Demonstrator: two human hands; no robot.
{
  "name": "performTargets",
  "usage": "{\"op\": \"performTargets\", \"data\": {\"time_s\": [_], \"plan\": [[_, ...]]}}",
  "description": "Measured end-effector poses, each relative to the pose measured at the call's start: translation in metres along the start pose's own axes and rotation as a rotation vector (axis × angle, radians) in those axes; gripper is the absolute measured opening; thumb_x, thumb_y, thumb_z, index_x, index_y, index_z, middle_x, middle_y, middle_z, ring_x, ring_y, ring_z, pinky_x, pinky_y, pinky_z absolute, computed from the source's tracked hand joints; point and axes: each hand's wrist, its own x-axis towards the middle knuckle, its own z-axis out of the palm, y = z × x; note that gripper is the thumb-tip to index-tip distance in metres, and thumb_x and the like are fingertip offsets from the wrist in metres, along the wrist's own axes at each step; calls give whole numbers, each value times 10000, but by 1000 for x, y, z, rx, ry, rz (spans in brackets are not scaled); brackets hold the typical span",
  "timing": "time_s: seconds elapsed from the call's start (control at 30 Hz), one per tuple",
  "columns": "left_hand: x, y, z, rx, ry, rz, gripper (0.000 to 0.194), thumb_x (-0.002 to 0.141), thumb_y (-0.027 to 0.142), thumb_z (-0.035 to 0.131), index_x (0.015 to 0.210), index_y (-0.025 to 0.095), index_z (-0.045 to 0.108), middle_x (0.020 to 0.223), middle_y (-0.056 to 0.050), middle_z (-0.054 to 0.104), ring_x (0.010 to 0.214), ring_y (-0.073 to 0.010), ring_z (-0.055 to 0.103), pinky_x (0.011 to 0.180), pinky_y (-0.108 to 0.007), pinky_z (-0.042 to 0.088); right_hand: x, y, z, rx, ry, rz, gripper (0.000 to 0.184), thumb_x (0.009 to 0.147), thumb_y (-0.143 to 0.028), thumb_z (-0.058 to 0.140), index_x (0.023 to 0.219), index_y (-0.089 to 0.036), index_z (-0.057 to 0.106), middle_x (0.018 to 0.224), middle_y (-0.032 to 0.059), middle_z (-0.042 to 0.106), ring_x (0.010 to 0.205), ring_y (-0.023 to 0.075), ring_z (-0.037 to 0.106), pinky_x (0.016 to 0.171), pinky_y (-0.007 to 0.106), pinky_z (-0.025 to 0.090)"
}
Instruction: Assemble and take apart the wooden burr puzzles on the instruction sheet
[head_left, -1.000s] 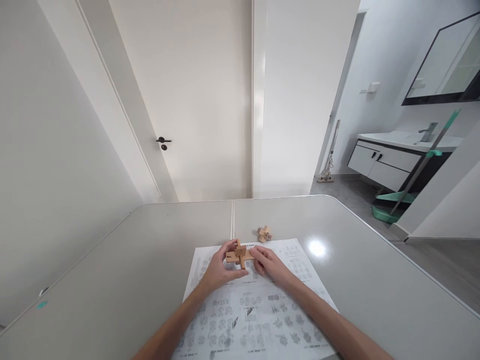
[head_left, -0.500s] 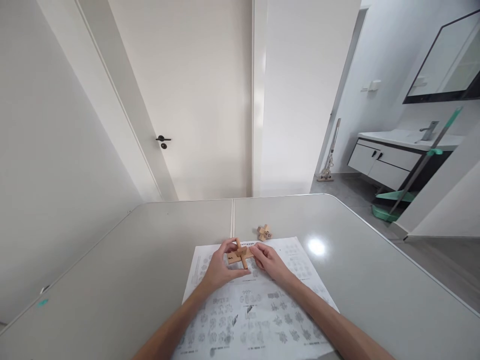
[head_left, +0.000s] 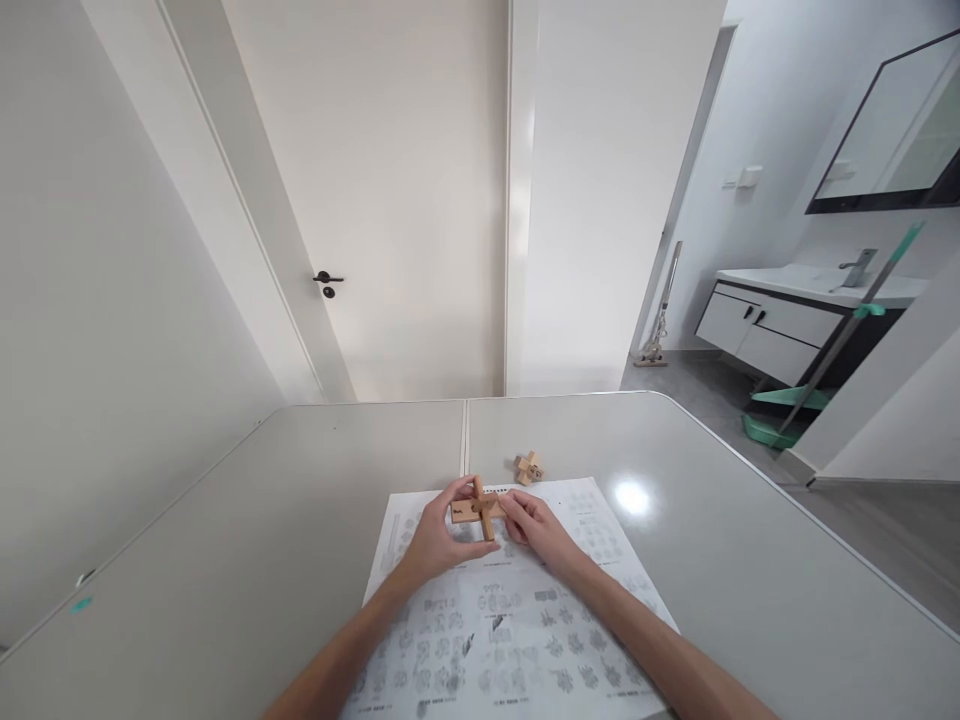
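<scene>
A wooden interlocking cross puzzle (head_left: 477, 509) is held just above a printed instruction sheet (head_left: 510, 620) on the grey table (head_left: 225, 560). My left hand (head_left: 435, 538) grips its left end with fingers curled around the bar. My right hand (head_left: 534, 528) pinches its right end. A second, smaller assembled wooden puzzle (head_left: 529, 467) rests on the table just beyond the sheet's far edge, to the right of my hands.
A seam runs down the table's middle. A closed white door with a dark handle (head_left: 328, 281) stands behind the table. To the right an open doorway shows a washbasin cabinet (head_left: 780, 320), a mirror, and a green-handled mop and dustpan (head_left: 787, 405) on the floor.
The hands and the cross puzzle stay almost in place, with only slight shifts of the fingers. The camera view drifts a little.
</scene>
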Motion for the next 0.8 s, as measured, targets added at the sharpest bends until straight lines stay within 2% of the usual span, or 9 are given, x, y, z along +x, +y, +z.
{"op": "performTargets", "data": {"time_s": [0.17,0.3,0.37,0.5,0.67,0.8], "plan": [[-2,-1,-1,-49,-35,-49,919,532,386,941,1358,266,557,1176,-82,704,1113,-310,647,1021,-483,492,-1,-1,0,90,-83,42,473,914,-628,569,704,-217,468,485,-74,472,439,94,339,500,260,242],[-1,-3,-1,-154,-91,-40,886,598,370,917,1389,255,534,1233,-97,693,1179,-312,618,1047,-459,467,-1,-2,-3,250,-182,106,447,922,-578,601,705,-204,487,485,-67,487,434,85,347,503,257,254],[0,-5,1,-241,-91,-38,857,644,366,899,1396,238,508,1200,-107,704,1140,-295,642,1027,-438,477,-1,-3,-3,322,-192,119,437,918,-566,617,713,-198,502,494,-63,487,439,84,339,497,255,255],[2,-10,4,-376,-40,-81,734,679,375,887,1294,200,528,1065,-104,746,1001,-273,704,942,-408,514,-1,-3,-1,403,-166,147,447,880,-563,670,692,-192,506,515,-56,472,454,83,319,472,252,231],[3,-13,2,-452,-89,-126,507,744,422,835,1133,178,620,1113,-119,743,1082,-294,689,932,-377,521,-2,-5,1,442,-190,189,439,881,-553,670,691,-182,531,524,-41,480,457,84,311,461,255,216],[3,-12,-1,-449,-97,-121,454,781,431,801,1124,177,647,1073,-106,752,1035,-277,705,908,-368,534,-3,-4,2,481,-200,225,417,882,-549,671,734,-178,548,537,-42,482,459,82,310,465,253,209]]}}
